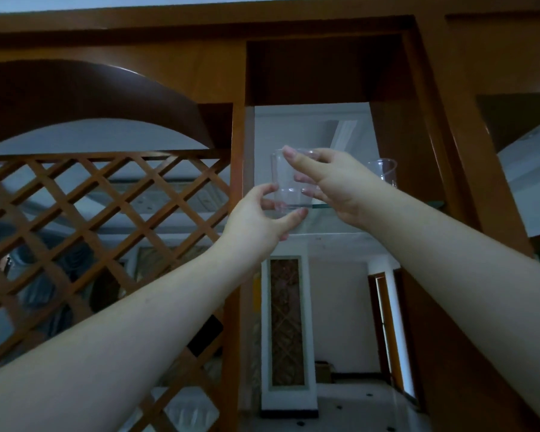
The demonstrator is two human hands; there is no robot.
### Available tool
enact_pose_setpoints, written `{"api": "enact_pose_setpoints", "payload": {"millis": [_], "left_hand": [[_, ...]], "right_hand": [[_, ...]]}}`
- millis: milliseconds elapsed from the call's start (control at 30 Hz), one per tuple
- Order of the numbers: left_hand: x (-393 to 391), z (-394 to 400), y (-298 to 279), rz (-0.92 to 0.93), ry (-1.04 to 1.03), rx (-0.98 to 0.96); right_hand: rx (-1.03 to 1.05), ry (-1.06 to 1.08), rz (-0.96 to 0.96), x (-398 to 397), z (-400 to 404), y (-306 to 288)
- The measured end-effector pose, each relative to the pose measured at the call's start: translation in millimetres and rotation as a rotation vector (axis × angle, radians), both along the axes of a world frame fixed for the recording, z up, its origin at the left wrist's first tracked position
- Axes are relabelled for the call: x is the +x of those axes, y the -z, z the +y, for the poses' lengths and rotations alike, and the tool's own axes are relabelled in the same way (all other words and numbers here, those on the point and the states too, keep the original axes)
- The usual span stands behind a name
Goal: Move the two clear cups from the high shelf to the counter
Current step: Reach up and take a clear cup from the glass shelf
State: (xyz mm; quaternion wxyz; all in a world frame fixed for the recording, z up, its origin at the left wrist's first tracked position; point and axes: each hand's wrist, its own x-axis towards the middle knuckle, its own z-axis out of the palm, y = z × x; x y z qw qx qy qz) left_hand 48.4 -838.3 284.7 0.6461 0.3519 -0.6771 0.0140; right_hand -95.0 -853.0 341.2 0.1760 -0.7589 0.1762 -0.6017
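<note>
A clear cup [286,182] stands upright at the left front edge of a high glass shelf [328,219] inside a wooden cabinet opening. My right hand [331,182] wraps the cup's upper part, with fingertips over its rim and side. My left hand [262,216] grips the cup's base from below and the left, thumb and fingers on either side. A second clear cup [384,171] stands further right on the shelf, beside the opening's right post, partly hidden behind my right wrist. No counter is in view.
Wooden cabinet posts [239,169] frame the narrow opening on both sides. A wooden lattice panel [100,219] under an arch fills the left. Through the glass shelf a white room with a decorated pillar [286,319] shows.
</note>
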Motion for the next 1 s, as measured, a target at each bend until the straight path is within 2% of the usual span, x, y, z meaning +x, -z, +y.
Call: {"api": "enact_pose_setpoints", "payload": {"millis": [333, 667, 1000], "left_hand": [[12.9, 13.2, 66.7, -0.037, 0.132, 0.085], [20.7, 22.6, 157.2, 0.076, 0.271, 0.245], [12.2, 23.0, 260.3, 0.158, 0.334, 0.460]], "right_hand": [[0.077, -0.075, -0.051, -4.4, 19.7, 78.0], [0.209, -0.042, -0.064, 12.4, 18.2, 162.1], [0.392, -0.070, -0.045, -9.5, 18.1, 270.4]]}}
